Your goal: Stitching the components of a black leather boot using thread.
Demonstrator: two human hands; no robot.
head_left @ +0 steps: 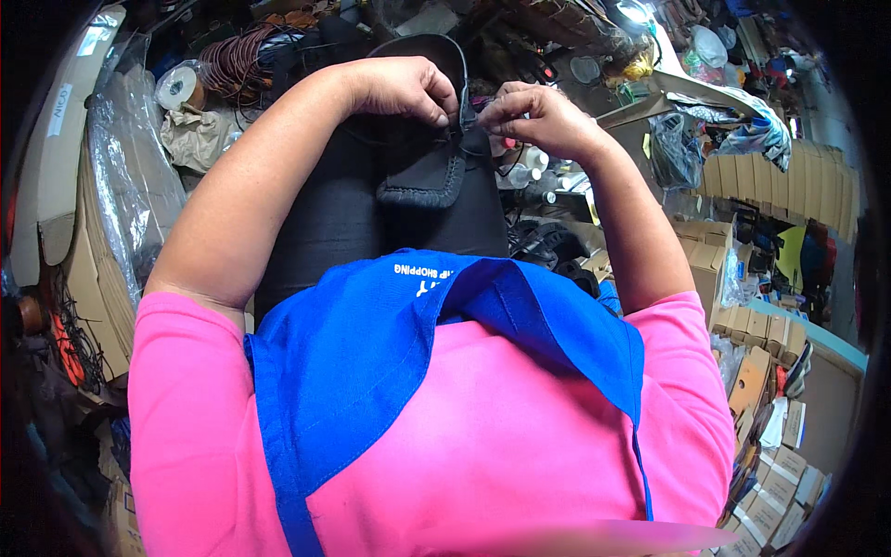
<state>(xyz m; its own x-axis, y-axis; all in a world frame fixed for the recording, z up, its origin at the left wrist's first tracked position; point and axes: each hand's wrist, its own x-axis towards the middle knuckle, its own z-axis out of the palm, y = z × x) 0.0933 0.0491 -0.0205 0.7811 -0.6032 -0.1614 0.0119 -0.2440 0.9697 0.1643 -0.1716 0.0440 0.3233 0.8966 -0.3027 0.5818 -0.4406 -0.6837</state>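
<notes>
A black shoe [420,176] rests across my thighs, with a row of coarse stitches along its edge. My left hand [408,88] lies over the middle of the shoe, thumb and fingers pinched together at its right edge. Whatever the fingertips hold there is too small to make out. Just right of that edge, my right hand [541,118] is raised with thumb and forefinger pressed together. Its fingertips point toward the shoe, and anything between them is too fine to see. A small gap separates the two hands.
White bottles [532,162] stand just beyond my right thigh. A coil of brown cord [243,63] and a white spool [179,88] lie at the far left. Clear plastic sheeting [130,158] covers cardboard on the left. Cardboard boxes [770,492] are stacked at the right.
</notes>
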